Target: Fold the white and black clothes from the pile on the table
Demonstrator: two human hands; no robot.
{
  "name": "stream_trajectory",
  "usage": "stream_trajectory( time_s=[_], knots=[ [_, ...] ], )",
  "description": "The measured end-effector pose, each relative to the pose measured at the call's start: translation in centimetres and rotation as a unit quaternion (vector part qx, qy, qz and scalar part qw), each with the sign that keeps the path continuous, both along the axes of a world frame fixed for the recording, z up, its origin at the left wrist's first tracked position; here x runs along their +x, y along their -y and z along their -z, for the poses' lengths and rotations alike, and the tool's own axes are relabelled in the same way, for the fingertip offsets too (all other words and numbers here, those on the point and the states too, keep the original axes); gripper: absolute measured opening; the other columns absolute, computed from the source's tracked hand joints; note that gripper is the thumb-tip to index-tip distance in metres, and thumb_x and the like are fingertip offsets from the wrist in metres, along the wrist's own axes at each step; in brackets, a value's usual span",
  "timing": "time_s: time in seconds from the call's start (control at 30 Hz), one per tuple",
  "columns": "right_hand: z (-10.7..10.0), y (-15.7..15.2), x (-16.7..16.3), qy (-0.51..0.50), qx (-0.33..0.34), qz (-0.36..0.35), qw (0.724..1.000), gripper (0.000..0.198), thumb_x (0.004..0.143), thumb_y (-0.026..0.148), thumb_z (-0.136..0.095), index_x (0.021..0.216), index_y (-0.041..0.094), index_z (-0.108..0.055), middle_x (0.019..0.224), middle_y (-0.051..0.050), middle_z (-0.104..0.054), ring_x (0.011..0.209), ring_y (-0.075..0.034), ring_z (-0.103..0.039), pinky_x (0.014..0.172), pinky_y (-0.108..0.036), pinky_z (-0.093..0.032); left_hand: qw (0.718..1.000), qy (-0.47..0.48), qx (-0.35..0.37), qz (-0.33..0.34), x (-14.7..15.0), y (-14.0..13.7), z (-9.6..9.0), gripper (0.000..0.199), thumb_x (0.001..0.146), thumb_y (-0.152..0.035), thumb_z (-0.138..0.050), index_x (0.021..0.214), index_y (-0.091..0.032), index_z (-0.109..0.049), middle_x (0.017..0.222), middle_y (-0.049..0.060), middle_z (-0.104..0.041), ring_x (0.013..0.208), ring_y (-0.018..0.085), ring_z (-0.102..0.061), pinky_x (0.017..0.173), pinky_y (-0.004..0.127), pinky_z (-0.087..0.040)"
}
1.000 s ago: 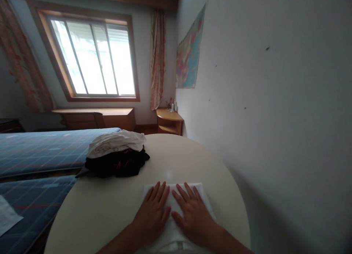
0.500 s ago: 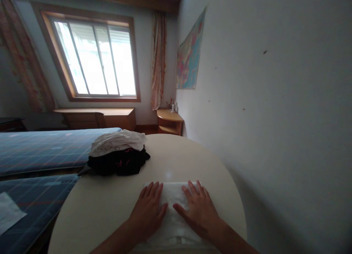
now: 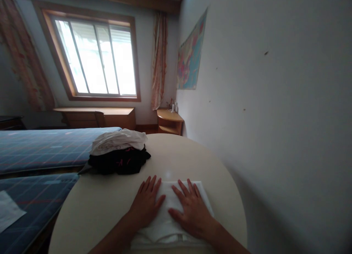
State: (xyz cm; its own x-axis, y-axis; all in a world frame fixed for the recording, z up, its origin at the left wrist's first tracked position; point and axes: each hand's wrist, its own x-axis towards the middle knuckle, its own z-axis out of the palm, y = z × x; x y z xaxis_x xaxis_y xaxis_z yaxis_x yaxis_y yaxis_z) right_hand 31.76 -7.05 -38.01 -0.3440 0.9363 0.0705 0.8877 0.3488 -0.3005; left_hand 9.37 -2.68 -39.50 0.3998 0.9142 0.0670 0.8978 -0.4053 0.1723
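White cloth (image 3: 161, 224), folded flat, on the near part of the round table (image 3: 222, 202), right in front of the person. Left hand (image 3: 145, 206) lies along its left edge, right hand (image 3: 192, 210) on its right half; both flat, fingers spread, palms down, gripping nothing.

Handling, my guess: light, soft, floppy, not fragile; may slide a bit on the smooth tabletop. Best hold is probably both side edges, fingers slipped under, so the layers stay together (one-corner pinch would likely unfold it).

Hidden: left edge and far left corner under the left hand, much of the right half under the other. Near edge sits low in the picture with a band-like strip, too blurry to say what. Garment type: can't tell.

Farther off, left side of table: crumpled white cloth (image 3: 118, 141) on black clothing (image 3: 118, 162), pink marks unreadable. Beyond, blue plaid mattress (image 3: 49, 147), cut off at left. Window (image 3: 96, 59) glares, outside washed out.
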Motion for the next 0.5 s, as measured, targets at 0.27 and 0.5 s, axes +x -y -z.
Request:
stream_trajectory(
  time_s=[0.27,0.5],
  knots=[
    [-0.5,1.5,-0.4,0.004,0.022,-0.238,0.971,0.076,0.093,0.065,-0.048,0.157,0.037,-0.018,0.166,-0.003,-0.016,0.151,-0.034,-0.013,0.120,-0.062,-0.009,0.998,0.052,0.024,-0.003,0.0,-0.8,0.0,0.052,0.101,-0.038,-0.035,0.146,-0.016,-0.047,0.150,0.011,-0.049,0.141,0.029,-0.040,0.119,0.052,-0.026],
    [1.3,2.4,-1.1,0.029,0.070,-0.285,0.955,0.057,0.097,0.059,-0.045,0.151,0.050,-0.027,0.163,0.005,-0.024,0.149,-0.036,-0.018,0.116,-0.066,-0.019,0.993,0.107,0.052,-0.013,-1.6,-3.3,1.6,0.046,0.097,-0.031,-0.038,0.135,-0.015,-0.059,0.142,0.011,-0.057,0.135,0.027,-0.047,0.116,0.047,-0.034]
  ],
)
